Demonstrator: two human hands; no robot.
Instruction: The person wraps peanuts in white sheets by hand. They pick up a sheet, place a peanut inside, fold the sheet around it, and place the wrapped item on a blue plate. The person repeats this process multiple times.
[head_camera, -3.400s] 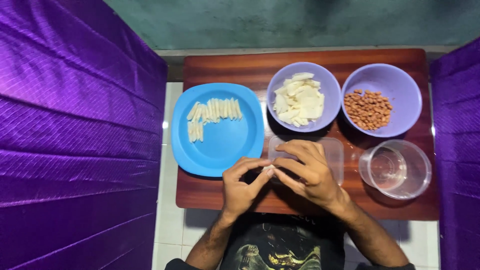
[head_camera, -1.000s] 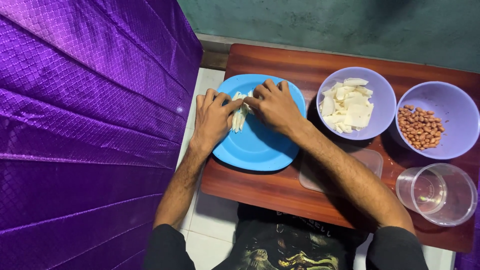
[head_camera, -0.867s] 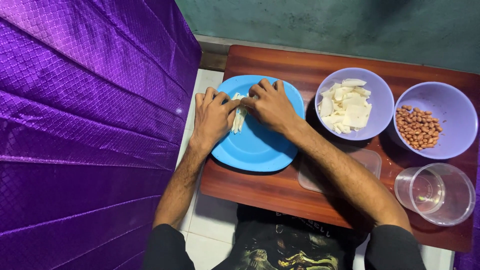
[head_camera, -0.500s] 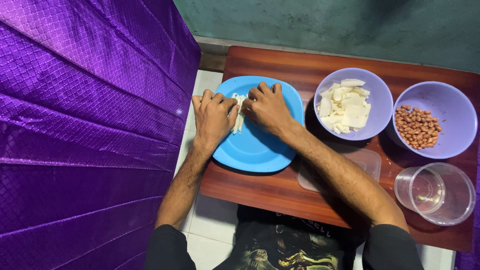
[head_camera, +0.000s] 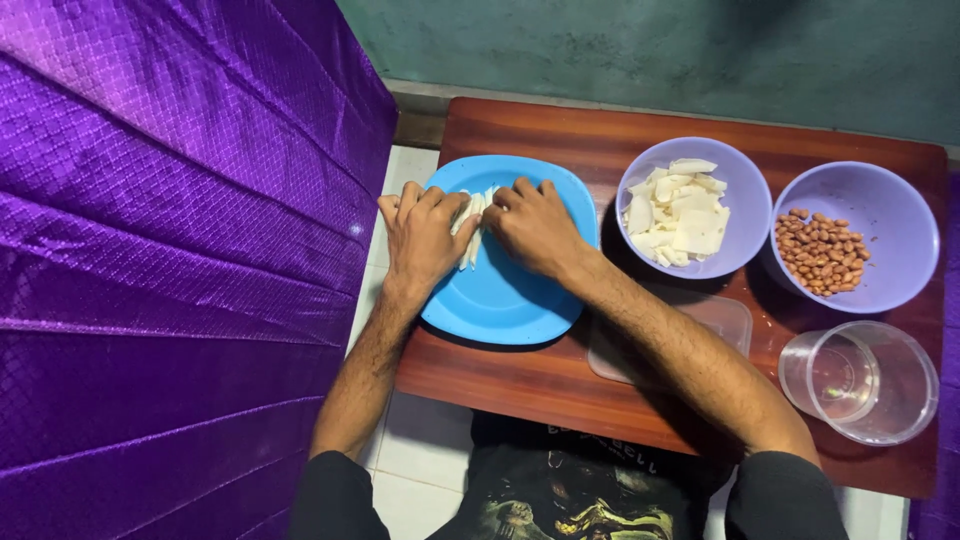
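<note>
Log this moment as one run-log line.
left hand: on pale strips | right hand: on same strips | blue plate: under both | grip: cannot tell | bowls: untouched

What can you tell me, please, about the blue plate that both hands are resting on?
The blue plate is round, smooth and plastic-looking, with a shallow raised rim. It lies flat at the left end of the wooden table, slightly overhanging the edge. Pale white sticks lie in its upper part, pressed between the left hand and right hand. Its near half is bare.
</note>
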